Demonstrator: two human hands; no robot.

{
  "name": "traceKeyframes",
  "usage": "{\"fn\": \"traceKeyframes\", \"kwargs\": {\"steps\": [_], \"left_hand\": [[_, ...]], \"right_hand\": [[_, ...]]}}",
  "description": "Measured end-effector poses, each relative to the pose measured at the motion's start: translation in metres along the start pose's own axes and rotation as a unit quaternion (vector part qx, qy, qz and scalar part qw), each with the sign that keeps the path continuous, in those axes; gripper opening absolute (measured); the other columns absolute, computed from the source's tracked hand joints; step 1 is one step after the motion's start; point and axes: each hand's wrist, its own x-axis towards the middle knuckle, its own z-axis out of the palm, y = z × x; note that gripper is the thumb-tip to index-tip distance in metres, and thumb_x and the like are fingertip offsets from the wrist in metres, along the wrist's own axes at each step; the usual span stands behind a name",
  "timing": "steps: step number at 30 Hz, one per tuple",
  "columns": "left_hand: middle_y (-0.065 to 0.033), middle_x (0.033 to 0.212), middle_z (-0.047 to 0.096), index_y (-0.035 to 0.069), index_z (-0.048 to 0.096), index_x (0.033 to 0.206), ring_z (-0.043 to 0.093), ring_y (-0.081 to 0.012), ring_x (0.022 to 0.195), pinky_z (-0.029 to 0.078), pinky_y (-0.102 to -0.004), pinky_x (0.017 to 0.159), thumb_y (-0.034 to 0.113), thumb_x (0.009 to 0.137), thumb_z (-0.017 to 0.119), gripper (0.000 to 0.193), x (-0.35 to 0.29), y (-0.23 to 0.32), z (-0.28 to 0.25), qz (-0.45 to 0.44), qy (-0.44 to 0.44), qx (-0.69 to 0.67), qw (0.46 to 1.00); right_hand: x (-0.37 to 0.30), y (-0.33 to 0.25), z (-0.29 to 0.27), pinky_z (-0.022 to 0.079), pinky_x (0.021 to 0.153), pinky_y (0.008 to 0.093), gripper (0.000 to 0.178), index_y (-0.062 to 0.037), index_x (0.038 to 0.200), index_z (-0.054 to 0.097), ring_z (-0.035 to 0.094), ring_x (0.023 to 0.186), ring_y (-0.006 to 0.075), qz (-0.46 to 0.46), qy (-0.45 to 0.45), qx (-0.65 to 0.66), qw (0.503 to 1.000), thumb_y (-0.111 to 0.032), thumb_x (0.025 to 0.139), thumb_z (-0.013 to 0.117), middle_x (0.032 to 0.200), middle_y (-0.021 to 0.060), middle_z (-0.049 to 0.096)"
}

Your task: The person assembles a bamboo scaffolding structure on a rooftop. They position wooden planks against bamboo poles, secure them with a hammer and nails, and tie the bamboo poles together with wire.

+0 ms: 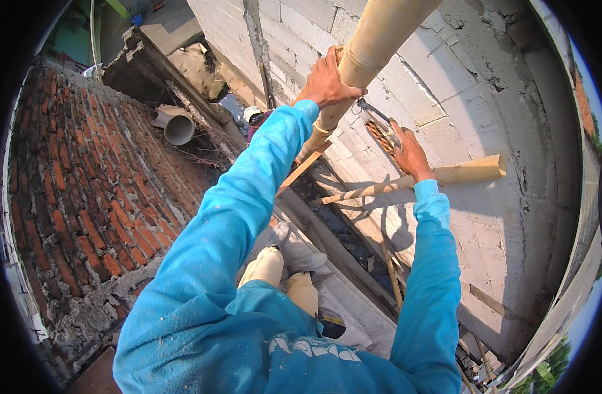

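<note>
My left hand is wrapped around a thick bamboo pole that slants up to the right, close to the block wall. Beside that pole my right hand grips a pair of metal pincers, their rounded head pointing up toward the bamboo. Just under the pincers shows a reddish-brown ridged patch, which I cannot make out. Behind my right wrist a second bamboo pole sticks out sideways, its cut end to the right. A flat wooden strip meets the thick pole lower down.
A pale block wall rises on the right, and a rough red brick wall stands on the left. Between them lie planks and a narrow gap. A grey pipe juts out by the bricks. Below, a person in a white hat is partly hidden.
</note>
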Motion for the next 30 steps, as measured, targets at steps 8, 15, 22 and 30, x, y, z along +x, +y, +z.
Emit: {"fn": "traceKeyframes", "kwargs": {"steps": [8, 15, 22, 30], "left_hand": [[-0.0294, 0.117, 0.052, -0.005, 0.025, 0.14, 0.055, -0.0418, 0.108, 0.047, -0.0487, 0.095, 0.046, 0.056, 0.083, 0.114, -0.001, 0.003, -0.003, 0.017, 0.02, 0.014, 1.0], [-0.0254, 0.119, 0.053, -0.002, 0.036, 0.134, 0.055, -0.0393, 0.112, 0.046, -0.0481, 0.096, 0.063, 0.053, 0.084, 0.115, 0.002, 0.002, -0.001, 0.087, 0.077, -0.036, 0.993], [-0.0239, 0.114, 0.058, -0.004, 0.044, 0.124, 0.06, -0.0366, 0.105, 0.049, -0.043, 0.093, 0.057, 0.054, 0.085, 0.102, 0.008, 0.005, -0.004, 0.095, 0.055, -0.066, 0.992], [-0.0202, 0.114, 0.063, -0.002, 0.051, 0.121, 0.064, -0.0326, 0.103, 0.052, -0.0407, 0.089, 0.042, 0.057, 0.085, 0.085, 0.003, 0.013, -0.003, 0.088, 0.034, -0.043, 0.995]], "right_hand": [[0.004, -0.016, -0.02, 0.048, 0.085, 0.0508, 0.065, -0.0257, 0.144, 0.04, 0.062, 0.094, 0.0419, -0.007, -0.006, -0.068, 0.998, -0.01, 0.084, 0.059, 0.111, 0.0214, 0.055], [0.0, -0.039, -0.035, 0.04, 0.092, 0.0472, 0.023, 0.0017, 0.095, 0.058, 0.059, 0.096, 0.0323, -0.051, 0.025, -0.206, 0.977, -0.018, 0.083, 0.063, 0.095, 0.0166, 0.065], [-0.018, -0.046, 0.004, 0.051, 0.075, 0.0519, 0.026, 0.0057, 0.101, 0.052, 0.064, 0.084, 0.0439, 0.012, 0.04, -0.038, 0.998, -0.016, 0.087, 0.058, 0.088, 0.0262, 0.064], [-0.039, -0.097, 0.077, 0.051, 0.059, 0.0441, 0.027, 0.003, 0.104, 0.051, 0.063, 0.068, 0.0306, 0.078, -0.075, 0.678, 0.727, -0.022, 0.096, 0.056, 0.078, 0.016, 0.061]]}}
